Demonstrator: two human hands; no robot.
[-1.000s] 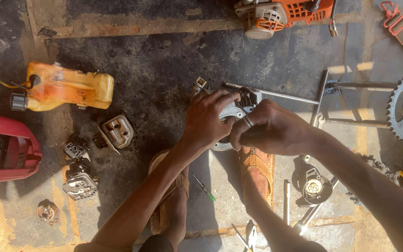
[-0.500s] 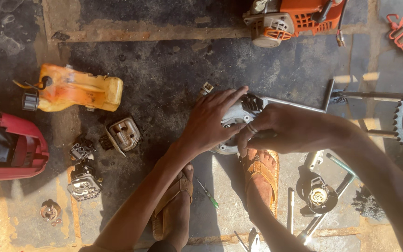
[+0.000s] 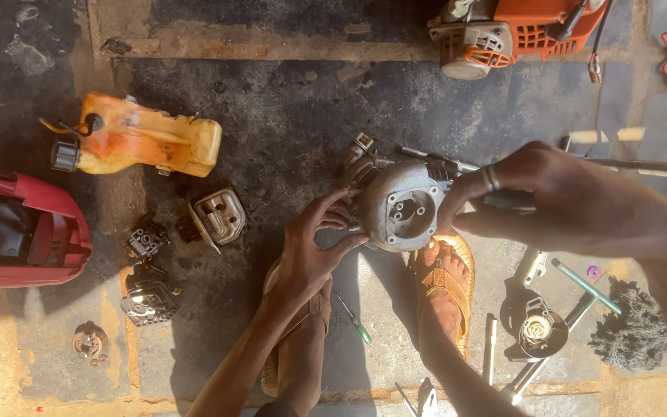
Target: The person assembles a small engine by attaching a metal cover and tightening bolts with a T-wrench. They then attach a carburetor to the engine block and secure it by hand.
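Head view: left hand [image 3: 310, 255] and right hand [image 3: 557, 201] both clamp grey engine casing [image 3: 404, 207], open face up, held clear of floor [image 3: 287, 123] for inspection.

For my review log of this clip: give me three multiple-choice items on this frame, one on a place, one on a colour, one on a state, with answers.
1. Where does the yellow fuel tank lie?
A. on the floor, left of the hands
B. under the right foot
C. on top of the orange machine

2. What colour is the handle of the small screwdriver between the feet?
A. red
B. green
C. black

3. How is the grey engine housing held?
A. lying untouched on the floor
B. in the left hand alone
C. between both hands

Answers:
1. A, the tank rests on the dark floor above the red cover.
2. B, its handle shows green.
3. C, the left hand touches its lower left side and the right hand grips its right side.
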